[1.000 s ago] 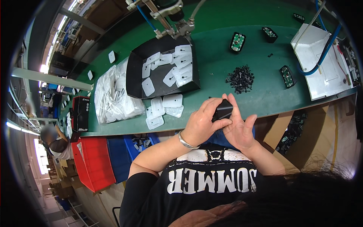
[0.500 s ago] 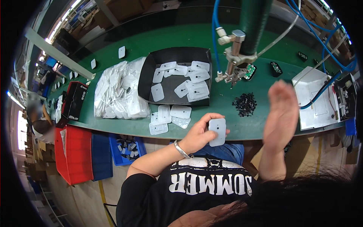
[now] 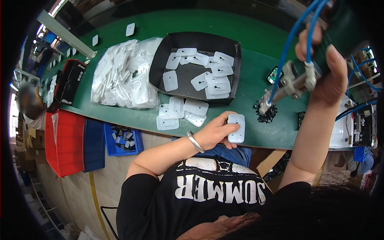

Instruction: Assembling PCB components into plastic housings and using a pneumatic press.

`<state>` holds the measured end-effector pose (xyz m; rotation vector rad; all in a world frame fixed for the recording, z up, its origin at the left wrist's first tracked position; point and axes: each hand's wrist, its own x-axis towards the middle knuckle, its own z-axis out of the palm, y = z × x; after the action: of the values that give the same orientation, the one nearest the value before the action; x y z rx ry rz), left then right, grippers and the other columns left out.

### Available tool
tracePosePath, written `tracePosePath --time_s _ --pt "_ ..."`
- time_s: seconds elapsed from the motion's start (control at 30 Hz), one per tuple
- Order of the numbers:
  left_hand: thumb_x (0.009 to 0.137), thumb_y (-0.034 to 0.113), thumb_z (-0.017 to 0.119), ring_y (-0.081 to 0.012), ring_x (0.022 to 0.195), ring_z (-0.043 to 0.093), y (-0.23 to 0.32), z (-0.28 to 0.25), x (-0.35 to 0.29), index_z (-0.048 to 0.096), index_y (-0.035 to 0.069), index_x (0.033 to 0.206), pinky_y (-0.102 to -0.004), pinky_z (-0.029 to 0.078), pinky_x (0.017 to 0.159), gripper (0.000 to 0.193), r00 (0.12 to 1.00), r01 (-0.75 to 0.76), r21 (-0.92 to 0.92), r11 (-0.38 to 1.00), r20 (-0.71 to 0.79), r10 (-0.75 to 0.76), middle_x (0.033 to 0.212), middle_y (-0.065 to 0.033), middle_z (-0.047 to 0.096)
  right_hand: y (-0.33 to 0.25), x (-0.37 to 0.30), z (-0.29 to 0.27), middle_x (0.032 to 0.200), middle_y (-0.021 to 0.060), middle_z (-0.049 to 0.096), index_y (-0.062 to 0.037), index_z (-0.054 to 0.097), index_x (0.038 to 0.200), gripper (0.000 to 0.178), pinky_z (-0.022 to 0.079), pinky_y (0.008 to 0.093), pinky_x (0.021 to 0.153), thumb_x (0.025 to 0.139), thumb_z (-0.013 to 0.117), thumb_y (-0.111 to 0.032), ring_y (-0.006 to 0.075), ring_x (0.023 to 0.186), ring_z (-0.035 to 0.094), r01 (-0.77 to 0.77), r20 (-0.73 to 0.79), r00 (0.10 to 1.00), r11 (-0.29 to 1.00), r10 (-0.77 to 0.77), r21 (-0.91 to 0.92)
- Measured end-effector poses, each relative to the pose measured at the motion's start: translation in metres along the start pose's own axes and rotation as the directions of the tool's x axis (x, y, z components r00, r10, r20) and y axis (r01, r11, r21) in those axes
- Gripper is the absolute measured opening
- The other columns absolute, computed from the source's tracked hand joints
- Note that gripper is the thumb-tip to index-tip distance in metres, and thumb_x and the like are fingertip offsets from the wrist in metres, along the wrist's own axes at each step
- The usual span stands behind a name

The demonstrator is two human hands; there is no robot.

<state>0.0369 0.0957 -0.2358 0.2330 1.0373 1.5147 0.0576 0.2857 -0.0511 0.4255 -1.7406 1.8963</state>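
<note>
I cannot see the upper body of the pneumatic tool (image 3: 294, 80): my right hand (image 3: 326, 68) covers it, and beyond my fingertips (image 3: 306, 38) the blue hoses (image 3: 298, 28) leave frame.

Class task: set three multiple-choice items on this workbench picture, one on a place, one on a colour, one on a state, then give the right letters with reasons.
1. Where does the pile of small black screws lie?
A in the black tray
B on the green bench
C in the red bin

2. What colour are the hoses on the hanging tool?
A blue
B yellow
C white

3. What does the left hand hold?
A nothing
B a clear bag
C a white plastic plate

Answers: 1 B, the screws sit on the bench right of the tray. 2 A, both hoses are blue. 3 C, its fingers close on the plate, while the right hand grasps the tool.
</note>
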Motion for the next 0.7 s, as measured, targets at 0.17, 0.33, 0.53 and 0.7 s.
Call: tracePosePath --time_s 0.17,0.33,0.53,0.7 --pt "0.085 0.021 0.050 -0.0173 0.056 0.060 0.000 0.002 0.011 0.036 0.008 0.118 -0.0225 0.049 0.040 0.038 0.998 0.005 0.036 0.999 0.062 -0.007 0.094 -0.0121 0.058 -0.002 -0.010 0.021 0.074 0.0023 0.042 0.0081 0.037 0.112 0.053 0.036 0.0215 0.055 0.076 0.059 -0.025 0.0081 0.061 0.041 -0.028 0.023 0.999 0.997 0.026 0.065" --pt "0.084 0.020 0.051 -0.0150 0.053 0.059 0.009 0.014 0.013 0.036 0.004 0.114 -0.0218 0.048 0.040 0.036 0.992 0.034 0.001 0.999 0.121 -0.034 0.081 -0.0112 0.057 -0.006 -0.018 0.026 0.072 0.0005 0.041 0.0076 0.032 0.118 0.059 0.039 0.0205 0.053 0.079 0.059 -0.028 0.0076 0.058 0.040 0.016 -0.040 0.999 0.999 -0.014 0.050" --pt "0.086 0.026 0.050 -0.0159 0.054 0.060 0.008 0.014 0.015 0.037 0.011 0.119 -0.0218 0.049 0.040 0.038 0.982 0.054 -0.002 0.999 0.181 -0.052 0.093 -0.0116 0.059 -0.008 -0.017 0.024 0.070 0.0005 0.039 0.0073 0.031 0.120 0.063 0.039 0.0208 0.053 0.078 0.060 -0.030 0.0080 0.057 0.040 0.038 0.012 0.999 0.999 -0.038 -0.004" --pt "0.085 0.019 0.050 -0.0143 0.050 0.058 0.013 0.019 0.012 0.039 0.004 0.110 -0.0211 0.048 0.038 0.032 0.985 0.046 -0.031 0.998 0.165 -0.040 0.078 -0.0108 0.058 -0.007 -0.017 0.022 0.070 0.0006 0.039 0.0070 0.030 0.120 0.065 0.040 0.0206 0.054 0.078 0.060 -0.031 0.0080 0.056 0.040 0.025 0.034 0.999 1.000 -0.024 -0.006"
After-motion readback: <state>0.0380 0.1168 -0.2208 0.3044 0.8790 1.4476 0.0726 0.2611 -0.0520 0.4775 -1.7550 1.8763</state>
